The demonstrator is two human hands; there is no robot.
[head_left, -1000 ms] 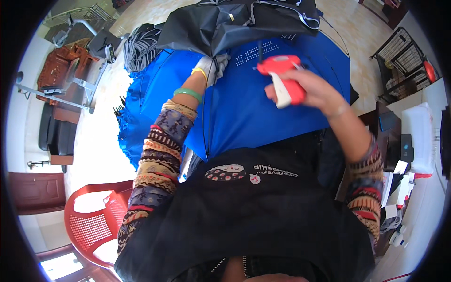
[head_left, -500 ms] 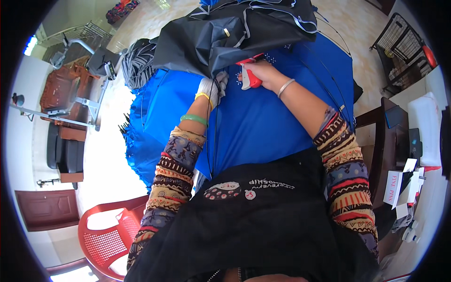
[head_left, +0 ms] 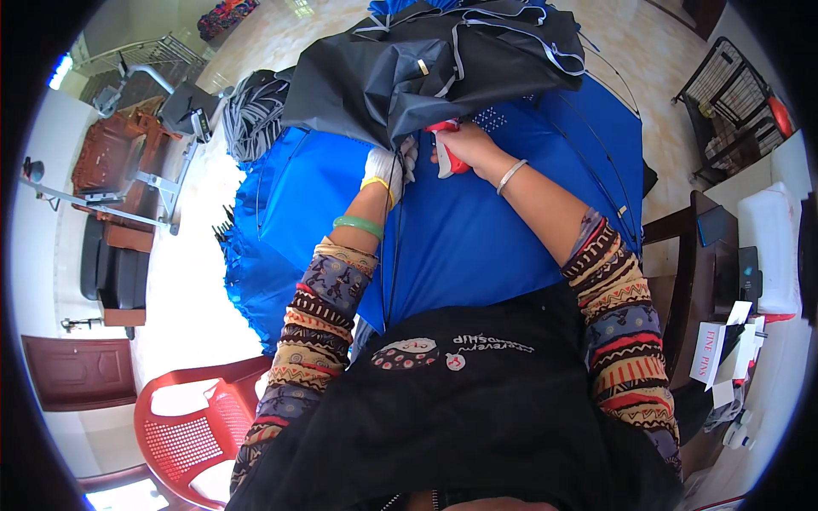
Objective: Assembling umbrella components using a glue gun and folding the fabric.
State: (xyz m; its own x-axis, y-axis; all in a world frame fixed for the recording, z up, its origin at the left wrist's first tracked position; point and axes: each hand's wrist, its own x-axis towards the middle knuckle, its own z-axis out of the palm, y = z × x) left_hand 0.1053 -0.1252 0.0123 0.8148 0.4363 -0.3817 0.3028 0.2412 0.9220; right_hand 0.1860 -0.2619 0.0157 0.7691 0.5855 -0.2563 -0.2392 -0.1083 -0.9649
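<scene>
My right hand [head_left: 480, 151], bare, is wrapped round a red and white tagging gun [head_left: 454, 162]. Its front end meets the lower edge of a black cloth [head_left: 341, 94]. Just to the left, my left hand [head_left: 392, 167] wears a pale glove and is closed on that cloth's hanging corner, beside thin black umbrella ribs [head_left: 391, 255]. Its fingertips are partly hidden under the cloth. Beneath both hands spreads a blue umbrella canopy [head_left: 486, 247] with small white dots, reaching down to my lap.
A striped grey bundle [head_left: 256, 115] lies left of the cloth. A red plastic chair [head_left: 183, 443] stands at lower left, exercise equipment [head_left: 175, 115] at upper left. To the right are a dark wooden table [head_left: 711, 247], an open white box [head_left: 707, 353] and a black wire cage [head_left: 728, 94].
The tagging gun has tipped and come closer to the left hand, its red front now more under the black cloth. The cloth has shifted slightly right, and the view has moved a little.
</scene>
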